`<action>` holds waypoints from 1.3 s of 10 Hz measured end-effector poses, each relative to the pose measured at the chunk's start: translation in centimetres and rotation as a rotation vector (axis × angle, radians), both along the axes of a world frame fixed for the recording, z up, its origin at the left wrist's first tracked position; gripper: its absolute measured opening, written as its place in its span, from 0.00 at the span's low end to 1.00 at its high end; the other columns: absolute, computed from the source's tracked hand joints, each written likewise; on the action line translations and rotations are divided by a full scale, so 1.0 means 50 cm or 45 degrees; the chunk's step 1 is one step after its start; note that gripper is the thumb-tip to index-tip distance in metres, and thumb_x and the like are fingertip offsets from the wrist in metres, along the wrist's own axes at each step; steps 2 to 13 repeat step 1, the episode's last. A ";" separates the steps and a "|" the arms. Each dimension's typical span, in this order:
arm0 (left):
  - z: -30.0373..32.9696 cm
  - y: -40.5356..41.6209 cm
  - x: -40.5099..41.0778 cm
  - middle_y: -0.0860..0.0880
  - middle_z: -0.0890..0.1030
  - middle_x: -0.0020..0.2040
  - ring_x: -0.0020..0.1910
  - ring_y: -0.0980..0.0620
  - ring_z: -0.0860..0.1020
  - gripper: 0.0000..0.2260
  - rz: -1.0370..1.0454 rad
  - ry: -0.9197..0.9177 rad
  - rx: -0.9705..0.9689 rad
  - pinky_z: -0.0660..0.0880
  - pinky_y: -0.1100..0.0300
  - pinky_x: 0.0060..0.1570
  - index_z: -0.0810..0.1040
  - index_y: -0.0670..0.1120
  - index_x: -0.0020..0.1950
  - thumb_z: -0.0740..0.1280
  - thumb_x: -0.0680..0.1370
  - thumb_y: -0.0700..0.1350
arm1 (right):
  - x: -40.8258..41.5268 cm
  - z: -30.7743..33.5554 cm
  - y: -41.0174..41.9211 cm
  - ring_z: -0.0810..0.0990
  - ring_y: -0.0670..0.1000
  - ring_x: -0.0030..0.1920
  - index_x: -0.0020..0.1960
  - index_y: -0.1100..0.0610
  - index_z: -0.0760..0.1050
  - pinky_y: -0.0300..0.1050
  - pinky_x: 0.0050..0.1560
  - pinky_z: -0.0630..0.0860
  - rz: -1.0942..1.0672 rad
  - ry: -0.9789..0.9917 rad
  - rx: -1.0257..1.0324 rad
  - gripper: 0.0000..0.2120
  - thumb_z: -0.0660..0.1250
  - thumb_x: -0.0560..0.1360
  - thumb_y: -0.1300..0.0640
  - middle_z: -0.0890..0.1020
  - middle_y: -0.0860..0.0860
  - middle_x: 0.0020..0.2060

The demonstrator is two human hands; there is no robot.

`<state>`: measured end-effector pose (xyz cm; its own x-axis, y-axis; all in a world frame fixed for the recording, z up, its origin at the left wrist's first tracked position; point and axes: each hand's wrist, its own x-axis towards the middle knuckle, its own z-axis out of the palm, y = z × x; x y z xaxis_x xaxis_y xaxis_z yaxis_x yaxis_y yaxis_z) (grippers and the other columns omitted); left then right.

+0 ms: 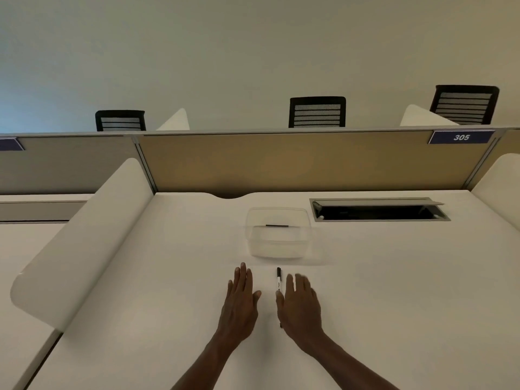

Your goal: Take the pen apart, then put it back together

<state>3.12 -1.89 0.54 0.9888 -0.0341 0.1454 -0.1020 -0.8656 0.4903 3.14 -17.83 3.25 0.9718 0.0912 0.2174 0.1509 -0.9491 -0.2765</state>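
Both hands lie flat with straight fingers on the white table (pixel 168 291), gripping nothing: left hand (pixel 239 302), right hand (pixel 301 305). Between them lies the black-capped white pen (pixel 278 279), label unreadable. Beyond stands a clear plastic container (pixel 278 235); a blue sign (pixel 461 137) reads "305".

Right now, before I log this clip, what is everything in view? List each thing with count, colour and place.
pen: one, white barrel with black cap, lying on the desk between the two hands, cap end away from the person
clear tub: one, transparent, on the desk just beyond the pen
desk: one, white
cable hatch: one, grey frame, dark inside, lid open, desk's far right
partition: one, tan, behind the desk
label 305: one, blue, partition's top right
chairs: three, black, beyond the partition
left hand: flat, fingers straight, left of the pen
right hand: fingers straight, blurred, right of the pen
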 end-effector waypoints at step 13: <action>0.027 -0.001 0.014 0.47 0.37 0.79 0.78 0.51 0.35 0.28 -0.014 -0.122 -0.004 0.39 0.54 0.77 0.42 0.44 0.79 0.52 0.84 0.49 | 0.033 0.010 -0.017 0.58 0.58 0.76 0.76 0.59 0.61 0.54 0.73 0.62 0.021 -0.214 -0.022 0.28 0.54 0.81 0.45 0.62 0.60 0.75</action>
